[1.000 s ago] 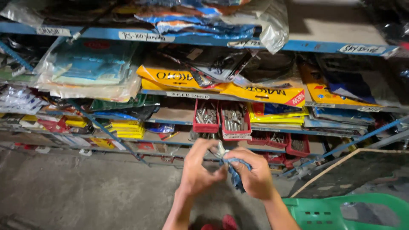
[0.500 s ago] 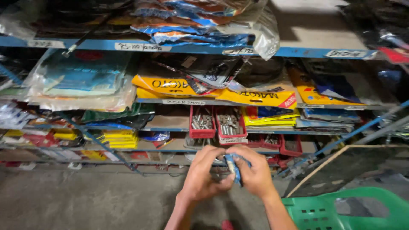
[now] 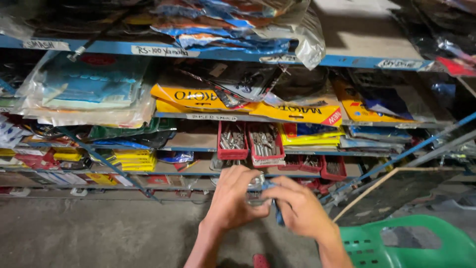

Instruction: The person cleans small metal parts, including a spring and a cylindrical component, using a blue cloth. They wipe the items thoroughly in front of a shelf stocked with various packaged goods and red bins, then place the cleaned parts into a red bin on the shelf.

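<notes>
My left hand point(image 3: 233, 201) and my right hand point(image 3: 297, 208) meet in front of me, low in the head view. Together they grip a small clear-and-blue plastic packet point(image 3: 260, 191) with something metallic inside; my fingers hide most of it. A blue strip of it point(image 3: 277, 216) hangs under my right palm. Just beyond my hands stand two red bins point(image 3: 250, 141) of small metal parts on a blue shelf.
Blue metal shelves point(image 3: 208, 49) are crammed with bagged parts, yellow packets point(image 3: 292, 111) and yellow boxes point(image 3: 134, 159). More red trays point(image 3: 332, 168) sit low at the right. A green plastic chair point(image 3: 411, 245) is at the bottom right. Grey concrete floor point(image 3: 89, 233) lies below.
My hands have drawn closer together over the packet, and the blue part now shows less. The view has shifted slightly down and left along the shelves.
</notes>
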